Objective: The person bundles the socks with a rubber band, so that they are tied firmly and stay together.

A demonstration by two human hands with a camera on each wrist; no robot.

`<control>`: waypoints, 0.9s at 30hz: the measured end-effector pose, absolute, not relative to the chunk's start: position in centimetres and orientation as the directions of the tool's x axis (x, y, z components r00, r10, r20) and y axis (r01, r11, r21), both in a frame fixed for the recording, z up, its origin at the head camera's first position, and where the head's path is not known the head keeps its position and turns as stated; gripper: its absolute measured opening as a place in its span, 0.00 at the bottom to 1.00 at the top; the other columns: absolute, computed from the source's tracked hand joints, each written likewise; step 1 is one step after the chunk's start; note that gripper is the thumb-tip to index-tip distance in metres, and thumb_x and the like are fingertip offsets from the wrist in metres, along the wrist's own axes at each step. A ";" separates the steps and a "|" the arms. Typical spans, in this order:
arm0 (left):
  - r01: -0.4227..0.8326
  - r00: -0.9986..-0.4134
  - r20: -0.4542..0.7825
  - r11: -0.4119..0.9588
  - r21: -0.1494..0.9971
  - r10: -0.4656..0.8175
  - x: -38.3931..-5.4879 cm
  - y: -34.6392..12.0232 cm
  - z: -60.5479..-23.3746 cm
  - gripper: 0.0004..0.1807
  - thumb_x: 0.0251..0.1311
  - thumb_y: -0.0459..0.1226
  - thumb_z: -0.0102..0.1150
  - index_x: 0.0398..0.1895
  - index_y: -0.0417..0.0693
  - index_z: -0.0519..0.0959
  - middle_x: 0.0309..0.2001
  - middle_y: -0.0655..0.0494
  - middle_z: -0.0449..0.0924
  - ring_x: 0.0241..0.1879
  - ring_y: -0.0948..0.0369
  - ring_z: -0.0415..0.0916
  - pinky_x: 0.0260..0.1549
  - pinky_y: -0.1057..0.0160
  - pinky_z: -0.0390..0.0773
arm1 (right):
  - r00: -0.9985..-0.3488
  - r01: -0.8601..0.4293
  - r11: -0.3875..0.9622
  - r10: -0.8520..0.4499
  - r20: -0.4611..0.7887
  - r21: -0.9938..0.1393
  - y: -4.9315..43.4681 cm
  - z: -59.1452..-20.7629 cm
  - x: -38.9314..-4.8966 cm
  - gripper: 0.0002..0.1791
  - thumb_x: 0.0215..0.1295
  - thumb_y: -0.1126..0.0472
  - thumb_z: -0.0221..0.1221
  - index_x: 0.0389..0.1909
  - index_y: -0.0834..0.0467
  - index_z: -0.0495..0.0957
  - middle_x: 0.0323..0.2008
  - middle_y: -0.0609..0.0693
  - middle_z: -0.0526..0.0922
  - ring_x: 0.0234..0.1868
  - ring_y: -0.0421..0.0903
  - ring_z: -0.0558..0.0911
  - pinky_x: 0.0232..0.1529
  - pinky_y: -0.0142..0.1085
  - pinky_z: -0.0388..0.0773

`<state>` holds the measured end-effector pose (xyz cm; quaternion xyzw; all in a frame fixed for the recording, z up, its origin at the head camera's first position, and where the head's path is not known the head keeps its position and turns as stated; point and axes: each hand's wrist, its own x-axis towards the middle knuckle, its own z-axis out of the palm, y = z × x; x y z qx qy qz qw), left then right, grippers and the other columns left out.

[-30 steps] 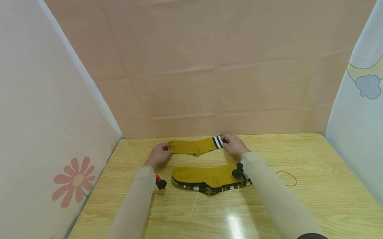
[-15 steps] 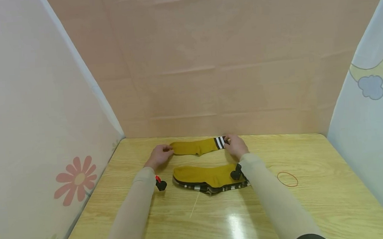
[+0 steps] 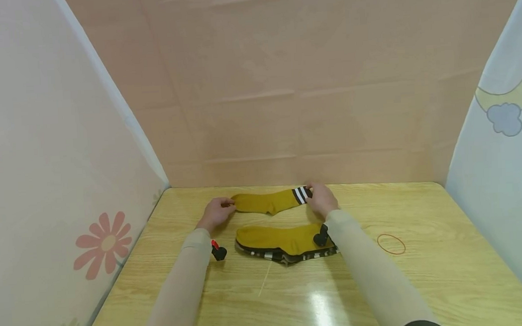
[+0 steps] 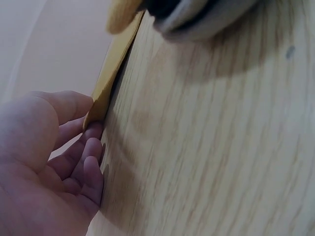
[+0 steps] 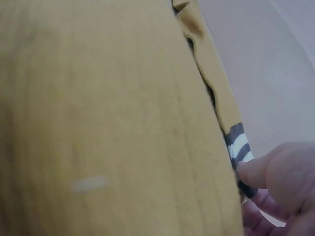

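Note:
A mustard-yellow sock (image 3: 265, 202) with a black-and-white striped cuff (image 5: 238, 143) lies flat near the table's back edge. At its left, toe end, my left hand (image 3: 216, 212) pinches the tip; the left wrist view shows the thumb above the yellow fabric (image 4: 109, 78) and fingers below. My right hand (image 3: 323, 199) pinches the striped cuff at the other end, thumb over it in the right wrist view. Closer to me lies a stack of socks (image 3: 276, 237), a yellow one on top and dark patterned ones beneath. The right sleeve hides the stack's right end.
A thin red ring-shaped band (image 3: 391, 244) lies on the wooden table (image 3: 451, 271) at the right. A brown-pink backdrop (image 3: 302, 105) rises behind the table, with patterned cloth walls (image 3: 64, 170) at both sides. Small black wrist devices (image 3: 219, 251) hang near the stack.

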<state>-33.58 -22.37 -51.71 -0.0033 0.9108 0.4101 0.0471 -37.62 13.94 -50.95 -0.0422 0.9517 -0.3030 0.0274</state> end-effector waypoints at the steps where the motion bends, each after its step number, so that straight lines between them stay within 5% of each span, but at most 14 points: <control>1: -0.047 -0.996 -0.088 0.661 0.749 0.028 -33.5 -22.4 -51.7 0.19 0.76 0.41 0.59 0.63 0.42 0.83 0.62 0.42 0.81 0.62 0.45 0.76 0.63 0.44 0.74 | -0.995 -0.059 0.814 -0.097 -0.035 -0.577 13.9 -50.9 -37.6 0.22 0.75 0.63 0.61 0.68 0.58 0.75 0.61 0.63 0.81 0.57 0.62 0.81 0.56 0.58 0.79; 17: -0.026 -0.998 -0.053 0.649 0.761 0.022 -32.9 -22.8 -52.0 0.16 0.76 0.40 0.60 0.59 0.42 0.85 0.62 0.42 0.82 0.61 0.45 0.78 0.61 0.44 0.77 | -0.979 -0.112 0.818 -0.189 -0.081 -0.564 14.5 -50.4 -36.7 0.21 0.78 0.63 0.55 0.69 0.59 0.71 0.60 0.64 0.82 0.54 0.60 0.82 0.54 0.55 0.78; 27: -0.024 -0.998 -0.050 0.625 0.780 0.024 -32.8 -22.9 -52.2 0.17 0.74 0.41 0.62 0.59 0.43 0.85 0.61 0.43 0.83 0.59 0.46 0.79 0.60 0.45 0.78 | -0.960 -0.137 0.738 -0.263 -0.094 -0.661 15.4 -50.0 -36.2 0.23 0.77 0.67 0.57 0.70 0.59 0.69 0.56 0.66 0.82 0.47 0.56 0.82 0.45 0.47 0.78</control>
